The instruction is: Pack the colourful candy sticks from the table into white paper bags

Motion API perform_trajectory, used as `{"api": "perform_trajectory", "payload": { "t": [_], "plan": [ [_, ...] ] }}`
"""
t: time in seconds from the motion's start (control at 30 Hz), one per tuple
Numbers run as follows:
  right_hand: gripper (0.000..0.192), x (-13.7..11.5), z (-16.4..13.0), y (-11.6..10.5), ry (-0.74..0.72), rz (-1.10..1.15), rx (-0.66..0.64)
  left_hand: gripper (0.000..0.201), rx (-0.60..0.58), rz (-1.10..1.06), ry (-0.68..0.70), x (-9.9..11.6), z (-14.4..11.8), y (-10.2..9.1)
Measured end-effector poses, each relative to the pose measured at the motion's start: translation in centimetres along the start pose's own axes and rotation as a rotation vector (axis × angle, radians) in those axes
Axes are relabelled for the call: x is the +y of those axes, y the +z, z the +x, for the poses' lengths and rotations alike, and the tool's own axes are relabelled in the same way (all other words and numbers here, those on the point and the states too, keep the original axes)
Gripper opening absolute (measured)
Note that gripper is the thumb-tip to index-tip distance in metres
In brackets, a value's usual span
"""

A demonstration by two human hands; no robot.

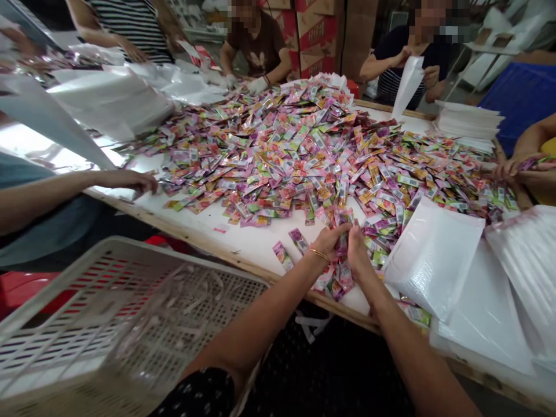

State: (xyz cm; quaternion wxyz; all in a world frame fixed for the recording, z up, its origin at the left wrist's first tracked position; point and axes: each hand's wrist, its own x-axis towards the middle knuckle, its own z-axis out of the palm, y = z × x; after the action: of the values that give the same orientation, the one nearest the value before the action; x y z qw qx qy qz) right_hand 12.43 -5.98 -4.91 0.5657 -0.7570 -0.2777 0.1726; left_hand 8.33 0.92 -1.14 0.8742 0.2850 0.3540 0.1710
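Both my hands meet at the near edge of the table, around a few small purple and pink sachets (342, 240). My left hand (329, 242), with a thin gold bangle at the wrist, has its fingers closed on the sachets. From the other side my right hand (357, 249) presses against them, thumb up, its fingers partly hidden. More sachets (345, 277) lie just below my hands, and a loose sachet (283, 256) rests to the left. Beyond spreads a big heap of colourful sachets (278, 150).
White padded envelopes (438, 249) lie to my right. A white plastic basket (108, 295) stands at lower left, below the wooden table edge (182, 234). A co-worker's hand (136, 180) reaches in from the left. Several people work around the table. Cartons (319, 35) stand behind.
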Motion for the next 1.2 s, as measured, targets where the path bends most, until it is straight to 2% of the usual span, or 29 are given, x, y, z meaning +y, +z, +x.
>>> {"api": "perform_trajectory", "payload": {
  "t": [0.07, 0.13, 0.2, 0.3, 0.37, 0.4, 0.47, 0.53, 0.57, 0.67, 0.77, 0.87, 0.93, 1.03, 1.07, 1.1, 1.17, 1.2],
  "plan": [
    [0.076, -0.5, 0.8, -1.2, -0.026, -0.138, -0.016, 0.019, -0.028, 0.003, -0.007, 0.9, 0.3, -0.4],
    [0.065, -0.8, 2.1, -3.6, -0.091, -0.361, -0.109, 0.021, -0.028, -0.006, 0.017, 2.0, 0.6, -1.0],
    [0.050, -0.7, 3.7, -6.6, -0.155, -0.687, -0.210, 0.023, 0.020, -0.026, 0.031, 3.0, 0.8, -1.4],
    [0.028, -0.3, 5.6, -9.9, -0.207, -1.190, -0.278, 0.020, 0.088, -0.047, -0.014, 3.6, 0.9, -1.8],
    [0.022, -0.3, 6.4, -10.9, -0.286, -1.266, -0.278, 0.021, 0.051, -0.049, -0.041, 3.6, 0.8, -1.9],
    [0.021, -0.3, 6.7, -11.2, -0.333, -1.221, -0.237, 0.021, 0.018, -0.047, -0.048, 3.6, 0.7, -1.9],
    [0.021, -0.7, 7.0, -11.2, -0.356, -1.021, -0.062, 0.022, -0.045, -0.037, -0.061, 3.5, 0.4, -1.6],
    [0.024, -1.3, 7.2, -10.8, -0.250, -0.697, 0.099, 0.021, -0.083, -0.025, -0.065, 3.5, 0.2, -1.1],
    [0.027, -1.5, 7.2, -10.5, -0.169, -0.517, 0.125, 0.022, -0.099, -0.022, -0.060, 3.4, 0.1, -0.6],
    [0.035, -2.0, 6.5, -8.9, -0.013, -0.160, 0.044, 0.023, -0.153, 0.001, -0.016, 2.6, -0.2, 1.1],
    [0.033, -2.3, 5.4, -7.6, 0.001, -0.142, 0.013, 0.026, -0.179, 0.048, -0.008, 1.4, -0.5, 2.6],
    [0.025, -2.9, 4.9, -8.7, 0.003, -0.154, -0.054, 0.029, -0.172, 0.078, -0.037, 0.7, -0.8, 2.8],
    [0.025, -3.2, 5.4, -11.7, -0.048, -0.265, -0.043, 0.028, -0.139, 0.090, -0.049, 0.8, -0.8, 2.2],
    [0.036, -3.1, 7.3, -19.0, -0.165, -0.742, 0.216, 0.028, -0.105, 0.097, -0.067, 1.3, -0.6, 1.2],
    [0.039, -2.8, 8.1, -21.6, -0.143, -0.915, 0.264, 0.029, -0.111, 0.091, -0.073, 1.5, -0.5, 1.0],
    [0.041, -2.4, 8.9, -24.0, -0.084, -1.037, 0.265, 0.029, -0.118, 0.084, -0.080, 1.6, -0.4, 0.9],
    [0.037, -1.4, 10.3, -27.6, 0.038, -1.116, 0.124, 0.029, -0.136, 0.065, -0.088, 1.6, -0.3, 1.0],
    [0.034, -0.9, 10.7, -28.7, 0.071, -1.110, 0.045, 0.029, -0.145, 0.061, -0.087, 1.5, -0.3, 1.1]
  ]
}}
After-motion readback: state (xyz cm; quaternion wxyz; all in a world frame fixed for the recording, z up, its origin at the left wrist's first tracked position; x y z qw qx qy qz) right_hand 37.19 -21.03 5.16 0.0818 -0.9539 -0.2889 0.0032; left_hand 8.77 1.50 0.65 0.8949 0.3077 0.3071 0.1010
